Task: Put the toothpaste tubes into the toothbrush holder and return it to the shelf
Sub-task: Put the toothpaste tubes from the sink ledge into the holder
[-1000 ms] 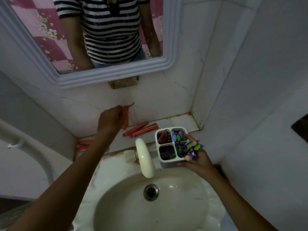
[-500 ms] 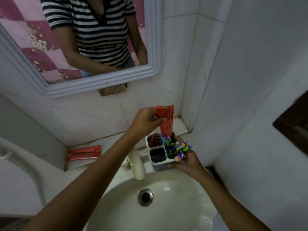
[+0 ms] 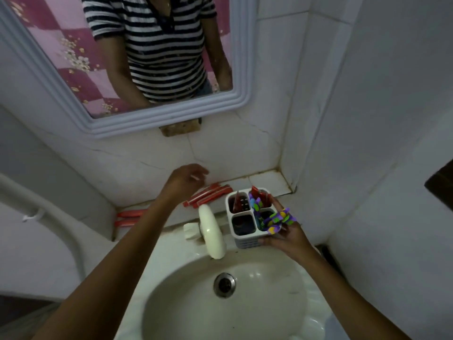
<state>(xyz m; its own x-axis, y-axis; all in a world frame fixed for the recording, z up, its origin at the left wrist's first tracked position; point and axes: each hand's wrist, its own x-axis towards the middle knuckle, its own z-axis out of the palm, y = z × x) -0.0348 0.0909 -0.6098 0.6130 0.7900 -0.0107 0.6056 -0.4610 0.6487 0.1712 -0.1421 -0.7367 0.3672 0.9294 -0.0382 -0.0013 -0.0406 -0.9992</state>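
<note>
A white four-compartment toothbrush holder (image 3: 241,241) is held above the basin's back rim by my right hand (image 3: 285,238), which grips its right side. Colourful toothbrushes (image 3: 277,218) lean out of its right compartments. Red toothpaste tubes (image 3: 257,193) stand in the two rear compartments. My left hand (image 3: 185,179) hovers with fingers apart and nothing in it, just above two red tubes (image 3: 208,197) lying on the tiled shelf (image 3: 267,181). Two more red tubes (image 3: 130,218) lie at the shelf's left end.
A white tap (image 3: 212,234) juts over the basin (image 3: 220,303) just left of the holder. A framed mirror (image 3: 137,69) hangs above the shelf, and tiled walls close the right corner. A white pipe (image 3: 49,217) runs at the left.
My left hand dropped the red tube into the holder's rear right compartment and moved back left, over the tubes on the shelf. The right hand kept hold of the holder.
</note>
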